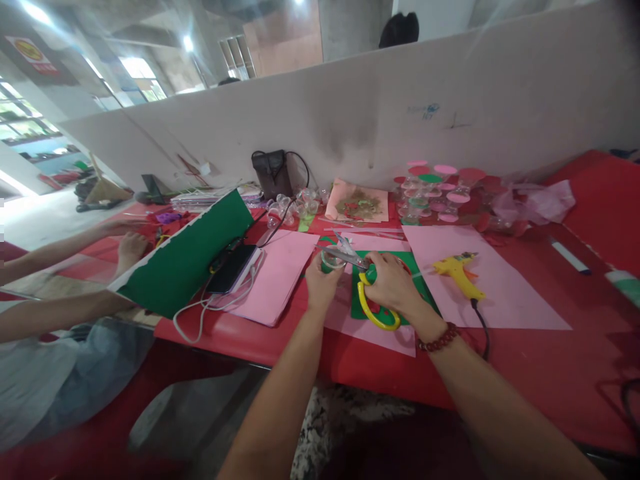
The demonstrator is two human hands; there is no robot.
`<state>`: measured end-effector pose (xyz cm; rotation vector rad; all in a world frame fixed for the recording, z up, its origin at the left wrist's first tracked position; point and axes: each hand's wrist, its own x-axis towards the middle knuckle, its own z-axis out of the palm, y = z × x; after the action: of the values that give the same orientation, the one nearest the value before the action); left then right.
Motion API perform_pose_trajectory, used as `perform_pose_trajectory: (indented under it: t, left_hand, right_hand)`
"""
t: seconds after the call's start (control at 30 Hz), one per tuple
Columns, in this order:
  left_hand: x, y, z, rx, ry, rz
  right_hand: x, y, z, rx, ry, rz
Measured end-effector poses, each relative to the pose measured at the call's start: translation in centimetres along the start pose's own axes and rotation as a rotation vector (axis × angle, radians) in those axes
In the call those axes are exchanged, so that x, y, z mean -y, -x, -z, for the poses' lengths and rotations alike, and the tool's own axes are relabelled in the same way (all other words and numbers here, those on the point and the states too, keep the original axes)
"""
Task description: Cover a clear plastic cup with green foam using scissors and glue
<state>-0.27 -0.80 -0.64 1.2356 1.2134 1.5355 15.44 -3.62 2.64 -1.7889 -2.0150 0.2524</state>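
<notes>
My right hand (393, 283) is closed on a pair of scissors (373, 303) with yellow and green handles. Their parted blades reach left over a small clear plastic cup (333, 259), its rim looking pale green. That cup is pinched in my left hand (323, 283); whether the blades touch it I cannot tell. Beneath my hands lie a green sheet (357, 307) with red bits on it and a pink sheet (400, 345). To the right, a yellow glue gun (460, 275) rests on another pink sheet (525, 300).
Stacked clear cups with coloured discs (435, 190) stand at the back right. A phone (233, 267) with a white cable lies on pink paper (280, 273). An upright green board (187, 257) separates me from a co-worker's arms (65, 250). A black bag (271, 175) leans against the partition (225, 127).
</notes>
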Motion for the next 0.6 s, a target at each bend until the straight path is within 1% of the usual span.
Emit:
perform_pose_trajectory:
  t: [0.1, 0.3, 0.4, 0.5, 0.6]
  left_hand:
    - [-0.12, 0.03, -0.06, 0.005, 0.007, 0.017]
    - [-0.26, 0.1, -0.1, 0.006, -0.012, -0.015]
    - [-0.34, 0.18, -0.16, 0.019, 0.009, 0.0]
    - [-0.36, 0.1, -0.21, 0.021, 0.042, 0.02]
    - [-0.24, -0.26, -0.16, 0.015, 0.072, 0.022]
  right_hand:
    - [-0.16, -0.12, -0.11, 0.005, -0.008, 0.002]
    - [-0.37, -0.27, -0.2, 0.013, -0.051, -0.002]
    - [-0.45, -0.34, -0.25, 0.016, -0.083, -0.005]
    - [-0.57, -0.53, -0.38, 0.034, -0.159, -0.014]
    - [-0.73, -0.79, -0.39, 0.092, -0.314, -0.014]
